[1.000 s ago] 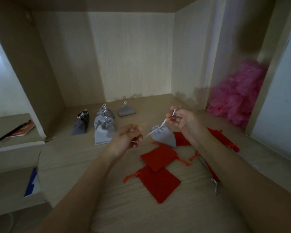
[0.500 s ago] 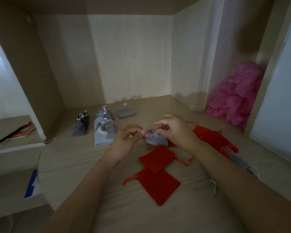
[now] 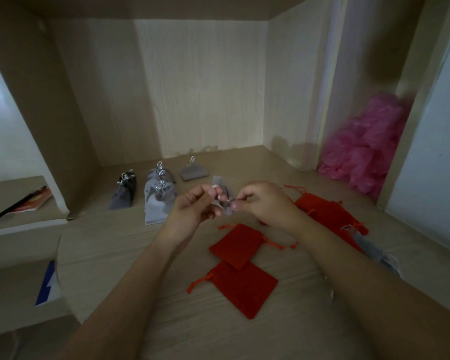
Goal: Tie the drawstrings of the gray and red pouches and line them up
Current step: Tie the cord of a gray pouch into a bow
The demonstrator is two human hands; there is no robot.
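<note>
A small gray pouch (image 3: 222, 188) is lifted between my two hands above the wooden desk (image 3: 109, 245). My left hand (image 3: 192, 206) and my right hand (image 3: 263, 203) both pinch its silver drawstrings at the pouch's neck. Behind them, tied gray pouches stand in a row: a dark one (image 3: 122, 193), a light one (image 3: 157, 203) with another right behind it, and a flat one (image 3: 194, 172). Red pouches lie flat: one (image 3: 235, 244) below my hands, one (image 3: 242, 288) nearer me, more (image 3: 325, 211) to the right behind my right hand.
A pink plastic heap (image 3: 366, 149) fills the right alcove. Another gray pouch (image 3: 372, 249) lies partly hidden by my right forearm. A pen and red booklet (image 3: 24, 202) rest on the lower left shelf. Wooden walls close in the back and sides.
My hands, apart and pulling the strings taut a second ago, have come together. The gray pouch has risen off the desk between my fingers.
</note>
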